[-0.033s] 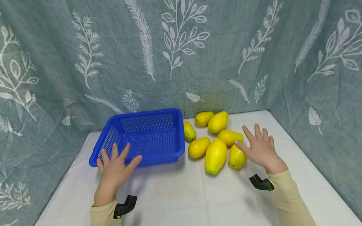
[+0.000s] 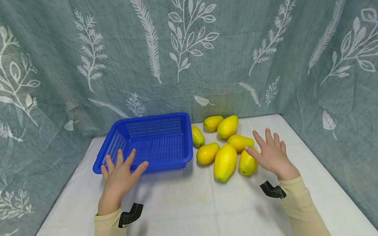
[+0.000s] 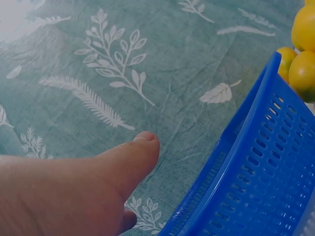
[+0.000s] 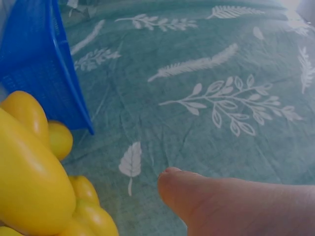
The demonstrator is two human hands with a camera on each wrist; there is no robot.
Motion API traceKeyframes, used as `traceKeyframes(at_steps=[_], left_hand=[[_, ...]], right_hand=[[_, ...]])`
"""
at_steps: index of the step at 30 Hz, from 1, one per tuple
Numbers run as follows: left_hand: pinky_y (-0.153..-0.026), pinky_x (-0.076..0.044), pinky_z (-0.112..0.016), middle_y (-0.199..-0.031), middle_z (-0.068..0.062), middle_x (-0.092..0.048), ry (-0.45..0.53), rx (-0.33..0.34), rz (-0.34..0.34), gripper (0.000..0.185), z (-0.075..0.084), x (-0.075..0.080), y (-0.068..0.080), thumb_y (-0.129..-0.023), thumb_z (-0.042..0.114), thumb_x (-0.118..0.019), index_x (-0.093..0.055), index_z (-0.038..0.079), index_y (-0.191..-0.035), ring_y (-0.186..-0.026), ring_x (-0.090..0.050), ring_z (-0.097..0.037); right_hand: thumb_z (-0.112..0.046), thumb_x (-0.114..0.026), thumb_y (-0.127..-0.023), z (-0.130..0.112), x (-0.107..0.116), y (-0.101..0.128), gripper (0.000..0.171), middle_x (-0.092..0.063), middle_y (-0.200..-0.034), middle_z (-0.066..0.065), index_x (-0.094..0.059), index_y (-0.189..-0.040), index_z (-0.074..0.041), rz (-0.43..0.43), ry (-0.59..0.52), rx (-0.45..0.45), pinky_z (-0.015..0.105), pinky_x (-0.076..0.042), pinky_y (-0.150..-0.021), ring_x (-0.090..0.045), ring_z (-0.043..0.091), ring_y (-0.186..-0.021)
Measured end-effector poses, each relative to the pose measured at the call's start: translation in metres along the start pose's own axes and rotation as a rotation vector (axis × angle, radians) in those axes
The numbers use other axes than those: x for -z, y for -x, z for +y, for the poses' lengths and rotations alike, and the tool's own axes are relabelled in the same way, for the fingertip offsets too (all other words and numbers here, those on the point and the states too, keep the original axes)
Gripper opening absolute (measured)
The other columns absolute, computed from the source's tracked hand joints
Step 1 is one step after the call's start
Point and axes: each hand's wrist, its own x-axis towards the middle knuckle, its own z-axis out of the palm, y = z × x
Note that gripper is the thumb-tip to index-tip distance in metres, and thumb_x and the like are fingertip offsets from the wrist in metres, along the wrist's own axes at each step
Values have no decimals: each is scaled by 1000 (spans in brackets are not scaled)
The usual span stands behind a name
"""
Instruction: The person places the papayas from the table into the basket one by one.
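My left hand [image 2: 119,180] is spread with straight fingers over the front left rim of a blue plastic basket [image 2: 190,141], holding nothing. Its thumb shows beside the basket's slotted wall in the left wrist view. Several yellow papayas with greenish ends lie in a loose group to the right of the basket. Over on the right, my right hand [image 2: 273,157] has its fingers apart and grips nothing. Its thumb overlaps the nearest right papaya [image 2: 247,164] in the head view. The largest papaya [image 2: 225,163] lies at the front of the group.
A white cloth [image 2: 183,209] covers the table. Green curtains [image 2: 118,65] with white leaf prints stand behind and on both sides. One papaya [image 2: 197,136] lies right against the basket's right side, partly hidden by it. Black camera mounts [image 2: 131,215] sit on both wrists.
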Motion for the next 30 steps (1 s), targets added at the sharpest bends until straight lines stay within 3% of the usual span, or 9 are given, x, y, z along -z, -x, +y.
traceKeyframes(at_steps=[21, 30], left_hand=[[-111, 9, -83, -164, -39, 0, 7, 10, -2, 89, -1, -2, -1, -99, 68, -45, -26, 8, -161, -146, 18, -66], [-109, 9, -85, -162, -42, 3, -1, 39, -56, 94, -8, -9, -9, -95, 70, -49, -25, 7, -161, -143, 17, -71]], right_hand=[[-59, -43, -103, 2, 5, 3, 84, 10, -165, 37, -16, -164, -7, 25, -52, 9, 81, 2, -114, 11, 65, -149], [-58, -43, -103, 2, 4, 3, 83, 8, -165, 38, -18, -163, -7, 30, -65, 8, 81, 2, -114, 10, 66, -149]])
